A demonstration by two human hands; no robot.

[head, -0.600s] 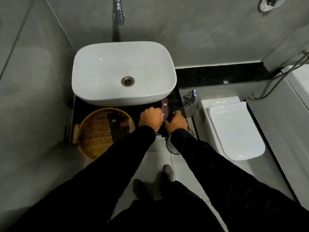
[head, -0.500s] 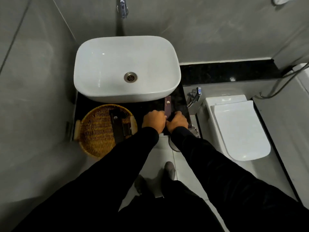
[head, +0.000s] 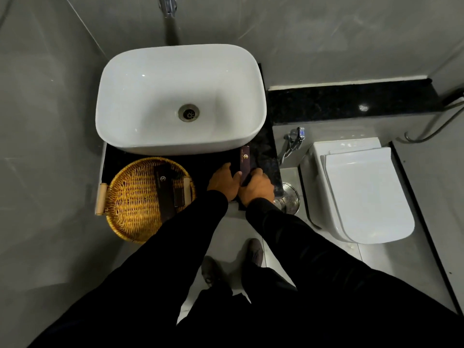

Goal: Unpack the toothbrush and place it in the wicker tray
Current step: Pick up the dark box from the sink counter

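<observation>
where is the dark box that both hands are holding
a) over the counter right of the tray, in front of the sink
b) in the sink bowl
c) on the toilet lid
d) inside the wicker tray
a: the left hand and right hand grip the dark box over the black counter, right of the wicker tray and just in front of the white sink.

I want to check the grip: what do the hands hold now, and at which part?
Both hands, left hand and right hand, grip the dark narrow box at its near end; its far end lies free on the counter.
</observation>
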